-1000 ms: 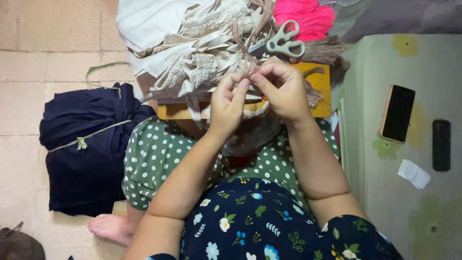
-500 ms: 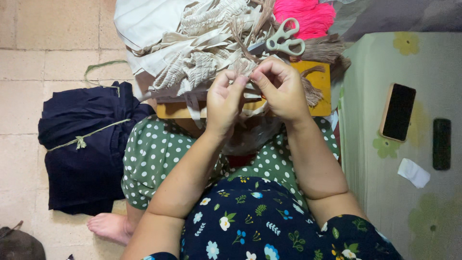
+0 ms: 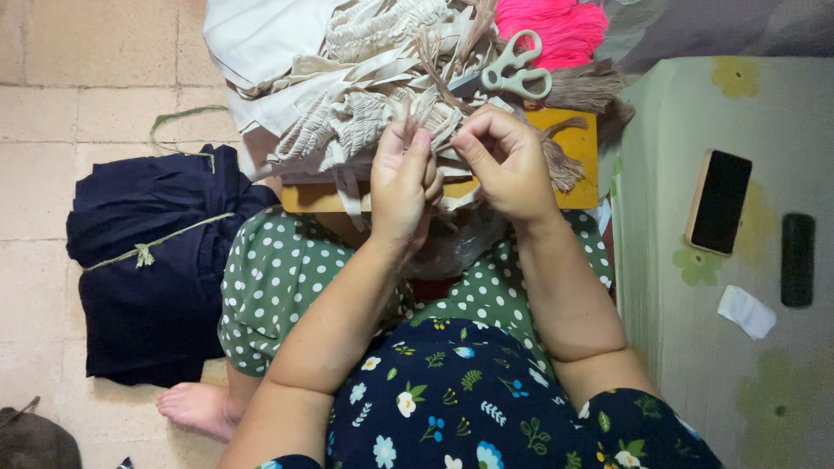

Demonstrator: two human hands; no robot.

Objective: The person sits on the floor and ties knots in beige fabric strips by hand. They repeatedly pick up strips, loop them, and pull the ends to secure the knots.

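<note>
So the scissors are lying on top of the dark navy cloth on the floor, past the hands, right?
Not on the navy cloth. The head view shows the scissors lying on the heap of beige cord beside the pink yarn, past the left hand and right hand.

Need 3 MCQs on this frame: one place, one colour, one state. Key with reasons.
1. Where are the scissors?
A. on the floor
B. on the beige fabric pile
C. on the phone

2. What colour is the yarn?
A. pink
B. blue
C. black

3. What are the left hand and right hand doing?
A. resting flat
B. gripping the scissors
C. pinching tan strands

Answers: B, the scissors lie on the pile beyond the hands; A, bright pink by the handles; C, the fingertips of both close on the strands.
</note>
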